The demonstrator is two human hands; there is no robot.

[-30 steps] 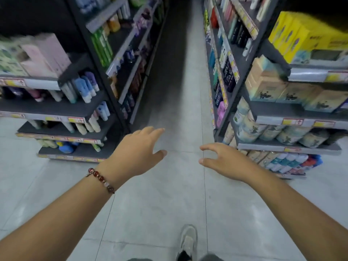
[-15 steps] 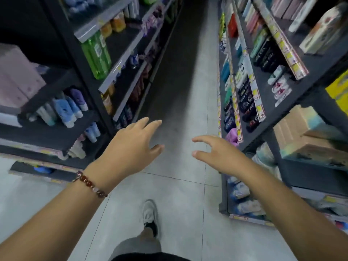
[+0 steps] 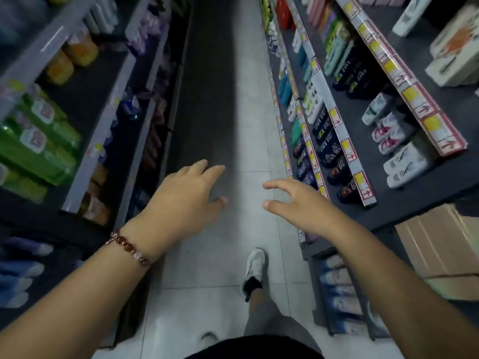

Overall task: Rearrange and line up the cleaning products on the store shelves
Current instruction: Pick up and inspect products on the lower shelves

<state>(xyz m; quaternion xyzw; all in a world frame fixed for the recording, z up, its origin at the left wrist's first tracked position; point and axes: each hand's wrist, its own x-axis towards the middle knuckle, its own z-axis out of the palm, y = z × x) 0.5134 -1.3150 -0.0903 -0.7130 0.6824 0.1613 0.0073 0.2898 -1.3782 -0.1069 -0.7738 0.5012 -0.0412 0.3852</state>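
Both hands are held out over the aisle floor (image 3: 223, 125), nothing gripped. The left hand (image 3: 181, 203) is spread w/ fingers loosely extended, a beaded bracelet (image 3: 128, 248) seen at the wrist; the right hand (image 3: 298, 206) is relaxed, fingers slightly bent, thumb apart, nothing between them. No product is touched by either. Shelving is seen on both sides: the left shelves (image 3: 103, 120) carry green bottles (image 3: 39, 143), orange bottles (image 3: 70, 58) higher up and darker items further along, blurred; the right shelves (image 3: 334, 117) carry dark bottles (image 3: 326, 143) in a row behind the price strip, teal bottles (image 3: 285, 86) beyond, and white packs (image 3: 399, 164) on the upper tier, some lying flat and at angles. A cardboard box (image 3: 440, 244) sits near the right forearm, approx. at shelf level. A white shoe (image 3: 255, 268) is planted on the tiles below, so the person is judged to be mid-stride btwn the racks. As to progress: no lining-up is shown as under way; nothing is held, no row is being pushed. The task is judged to be at an approach stage, w/ the sorting itself left to do. Which shelf is targeted can't be told; the white packs look the least orderly, but that's a guess.
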